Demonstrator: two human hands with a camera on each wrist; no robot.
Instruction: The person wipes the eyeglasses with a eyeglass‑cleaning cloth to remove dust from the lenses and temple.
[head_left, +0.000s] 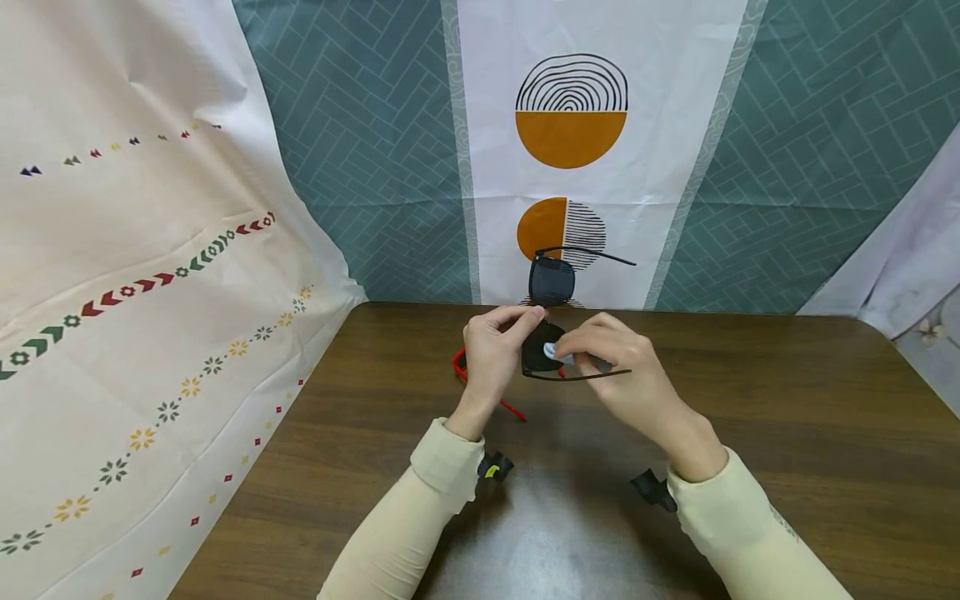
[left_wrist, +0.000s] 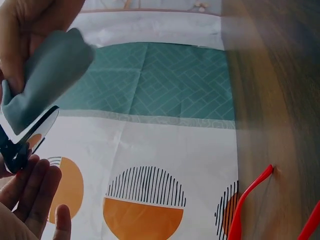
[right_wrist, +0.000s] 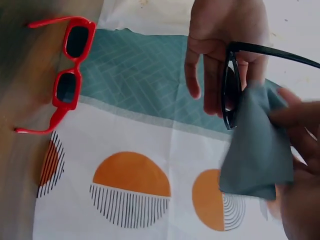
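Black sunglasses [head_left: 552,282] are held up over the table, one lens above the other, temples pointing right. My left hand [head_left: 491,350] pinches them near the bridge with thumb and fingers. My right hand [head_left: 630,362] pinches a grey-green cloth [right_wrist: 260,150] at the lower lens. In the left wrist view the cloth [left_wrist: 50,75] hangs folded close over the lens edge. From the right wrist, the black frame [right_wrist: 231,90] shows beside the cloth, with the left hand [right_wrist: 227,40] behind it.
Red sunglasses [right_wrist: 75,62] lie on the wooden table [head_left: 337,467] behind the hands, partly hidden by the left hand in the head view. A patterned curtain [head_left: 375,167] hangs at the table's back edge, and a white cloth [head_left: 150,333] hangs along the left.
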